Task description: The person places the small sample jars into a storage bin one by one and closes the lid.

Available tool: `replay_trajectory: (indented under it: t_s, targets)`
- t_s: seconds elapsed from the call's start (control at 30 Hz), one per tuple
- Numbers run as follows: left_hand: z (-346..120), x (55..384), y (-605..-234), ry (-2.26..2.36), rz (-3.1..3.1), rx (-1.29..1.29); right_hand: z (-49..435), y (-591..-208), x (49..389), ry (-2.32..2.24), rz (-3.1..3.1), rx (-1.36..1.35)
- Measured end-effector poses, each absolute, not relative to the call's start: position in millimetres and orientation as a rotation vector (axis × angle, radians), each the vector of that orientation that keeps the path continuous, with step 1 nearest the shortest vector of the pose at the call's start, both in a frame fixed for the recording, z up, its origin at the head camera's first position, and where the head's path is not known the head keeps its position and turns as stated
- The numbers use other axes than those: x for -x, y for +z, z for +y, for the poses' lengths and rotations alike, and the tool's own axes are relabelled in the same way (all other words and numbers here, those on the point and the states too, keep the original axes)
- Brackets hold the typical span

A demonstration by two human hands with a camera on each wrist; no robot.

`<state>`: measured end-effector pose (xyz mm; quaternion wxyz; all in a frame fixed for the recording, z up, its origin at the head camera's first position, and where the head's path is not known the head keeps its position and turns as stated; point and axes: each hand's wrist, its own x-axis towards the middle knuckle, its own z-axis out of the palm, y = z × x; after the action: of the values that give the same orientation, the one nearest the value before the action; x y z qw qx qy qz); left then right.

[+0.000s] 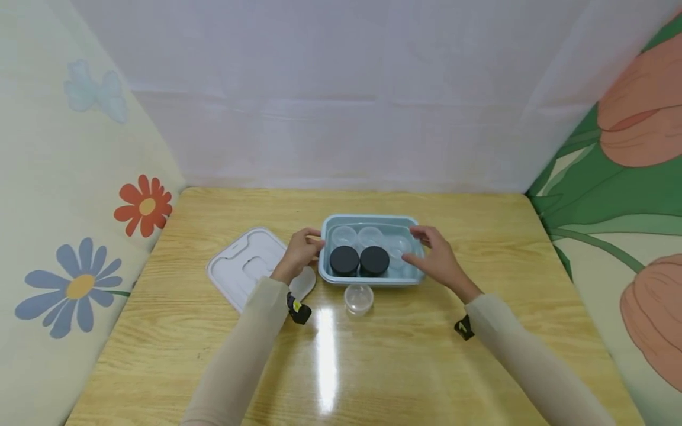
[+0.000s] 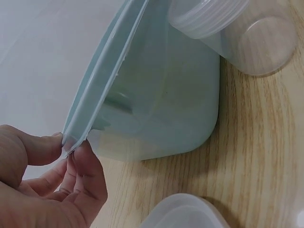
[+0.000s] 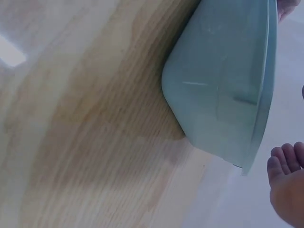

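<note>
A light-blue plastic tub [image 1: 373, 281] stands on the table, holding two jars with black lids [image 1: 375, 261] at the front and several clear round containers [image 1: 345, 236] behind and to the right of them. At the tub's left end, my left hand [image 1: 299, 251] pinches the rim between thumb and fingers, plain in the left wrist view [image 2: 76, 185]. Over the right end hovers my right hand [image 1: 438, 258], thumb and fingers apart near a clear container [image 1: 398, 245]. In the right wrist view, its fingers [image 3: 287, 159] show beyond the rim with nothing gripped.
On the wooden table [image 1: 426, 367], a clear cup [image 1: 359, 299] stands just in front of the tub. A white rectangular lid [image 1: 250, 260] lies at the left, partly behind the left forearm. Beside it is a small pale round-ended piece [image 1: 305, 283]. A white sheet [image 1: 341, 118] hangs behind.
</note>
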<state>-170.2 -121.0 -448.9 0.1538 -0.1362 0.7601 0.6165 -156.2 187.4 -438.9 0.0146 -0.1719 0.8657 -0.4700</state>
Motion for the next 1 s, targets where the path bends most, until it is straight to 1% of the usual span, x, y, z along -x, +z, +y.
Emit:
replay_trajectory:
  t_s: [0.4,0.53,0.7,0.77,0.9,0.93,1.0]
  targets:
    - [-119,170,-452,1.806,2.183,0.407,180,-456,109,-1.583,2.712,0.564]
    - [-118,171,-451,1.805,2.182,0.435,176,-456,95,-1.622,2.751,0.675]
    - [-119,171,-450,1.799,2.178,0.433,166,-440,77,-1.619,2.791,0.879]
    - [-120,171,-450,1.795,2.179,0.432,163,-433,72,-1.602,2.795,0.922]
    - [-121,172,-449,1.787,2.171,0.436,161,-432,67,-1.580,2.776,0.949]
    - [-121,172,-449,1.784,2.170,0.436,161,-434,66,-1.575,2.776,0.952]
    - [-121,171,-449,1.782,2.167,0.435,164,-450,68,-1.568,2.770,0.935]
